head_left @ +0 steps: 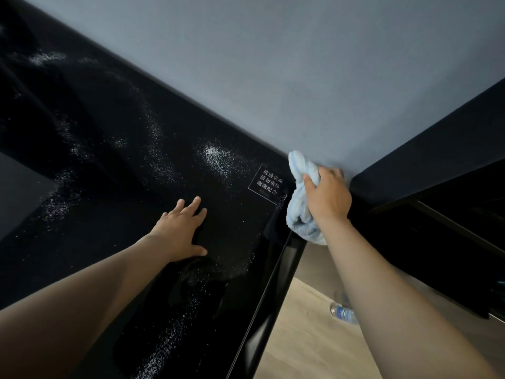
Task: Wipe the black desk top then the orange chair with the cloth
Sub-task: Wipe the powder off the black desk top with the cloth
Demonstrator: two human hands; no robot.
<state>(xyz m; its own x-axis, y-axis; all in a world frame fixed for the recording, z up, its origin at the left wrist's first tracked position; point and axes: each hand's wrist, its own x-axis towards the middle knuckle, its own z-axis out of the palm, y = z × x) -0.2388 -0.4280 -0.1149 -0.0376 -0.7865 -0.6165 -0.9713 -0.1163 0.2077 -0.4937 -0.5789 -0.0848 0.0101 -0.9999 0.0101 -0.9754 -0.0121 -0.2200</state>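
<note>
**dustbunny:** ok so where's the fluffy light-blue cloth?

**mopguy:** Bunched up in the right hand, fingers curled round it, at the far-right corner of the glossy black table where it meets the grey-blue wall. That's 3 o'clock from the small white-lettered sign on the top.

**dustbunny:** and the left hand?

**mopguy:** Flat on the table, fingers straight and spread, holding nothing, roughly 7 o'clock from the sign. White dusty speckles everywhere, thickest patch at 10 o'clock from the sign. Clear plastic bottle on the wooden floor, 5 o'clock in the view.
</note>
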